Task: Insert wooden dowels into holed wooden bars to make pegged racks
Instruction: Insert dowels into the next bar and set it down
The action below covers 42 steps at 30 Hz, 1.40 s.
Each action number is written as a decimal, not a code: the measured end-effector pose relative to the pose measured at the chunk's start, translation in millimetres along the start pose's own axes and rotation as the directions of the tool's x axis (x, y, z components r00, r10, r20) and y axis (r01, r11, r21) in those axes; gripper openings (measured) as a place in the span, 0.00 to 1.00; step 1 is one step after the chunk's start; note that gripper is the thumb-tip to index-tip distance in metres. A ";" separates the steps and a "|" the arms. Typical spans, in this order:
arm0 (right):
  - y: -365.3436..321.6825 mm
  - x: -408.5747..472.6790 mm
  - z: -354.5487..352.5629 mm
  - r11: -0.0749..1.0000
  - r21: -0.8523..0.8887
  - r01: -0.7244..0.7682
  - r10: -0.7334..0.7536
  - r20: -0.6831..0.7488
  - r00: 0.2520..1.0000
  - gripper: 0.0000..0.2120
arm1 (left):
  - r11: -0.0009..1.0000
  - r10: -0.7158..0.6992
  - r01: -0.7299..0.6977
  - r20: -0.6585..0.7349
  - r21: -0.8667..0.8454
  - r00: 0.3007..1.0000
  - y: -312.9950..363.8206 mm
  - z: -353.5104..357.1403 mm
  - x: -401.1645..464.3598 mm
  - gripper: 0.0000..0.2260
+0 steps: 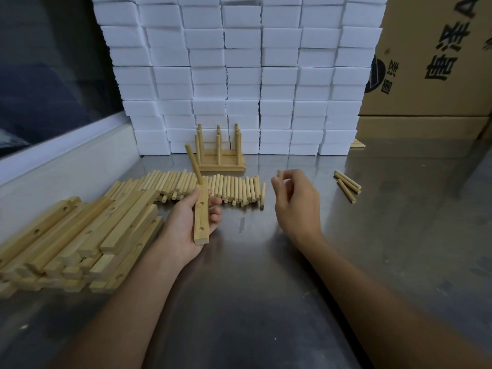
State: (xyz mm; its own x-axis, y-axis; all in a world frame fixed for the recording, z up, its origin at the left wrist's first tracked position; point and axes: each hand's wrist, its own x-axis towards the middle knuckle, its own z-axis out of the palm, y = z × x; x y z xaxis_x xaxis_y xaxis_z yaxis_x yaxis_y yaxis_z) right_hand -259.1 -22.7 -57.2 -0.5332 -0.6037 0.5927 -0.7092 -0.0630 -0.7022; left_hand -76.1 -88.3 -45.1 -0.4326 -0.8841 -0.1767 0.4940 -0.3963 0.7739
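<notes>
Pegging in progress. My left hand point(198, 222) grips a holed bar point(201, 214), its fingers curled round it, long axis running away from me; one dowel point(195, 165) already stands in the far hole, tilted slightly left, and two nearer holes face up, unfilled. My right hand point(295, 198) pinches a second dowel point(279, 173) between curled fingers, held roughly upright, to the right of the bar and apart from it. I judge the next move hinges on carrying this dowel leftward and down over the middle hole. Loose dowels point(213, 187) lie in a row on the tabletop point(266, 262) just beyond; spare bars point(80, 235) are stacked to the left.
</notes>
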 end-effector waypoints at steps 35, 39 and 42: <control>-17.4 -2.5 5.6 0.978 0.208 0.003 -0.047 0.210 0.977 0.06 | 1.000 -0.002 0.002 0.040 -0.008 0.999 -0.2 8.3 -7.3 0.11; -33.1 -6.3 12.1 0.935 0.331 -0.126 -0.020 0.405 0.914 0.03 | 0.999 0.003 -0.007 0.086 0.041 0.996 -5.0 11.1 -7.9 0.10; -33.3 -9.3 11.2 0.954 0.285 -0.097 -0.057 0.489 0.870 0.06 | 0.998 0.013 -0.019 0.094 0.057 0.996 -7.5 10.1 -7.5 0.10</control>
State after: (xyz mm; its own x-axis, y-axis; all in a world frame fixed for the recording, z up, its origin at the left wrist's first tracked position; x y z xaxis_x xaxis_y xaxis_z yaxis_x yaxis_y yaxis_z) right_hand -225.3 -23.9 -43.8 -0.1975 -0.9106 0.3630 -0.4930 -0.2278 -0.8397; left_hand -84.2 -76.2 -43.5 -0.4946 -0.8623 -0.1085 0.4584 -0.3649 0.8104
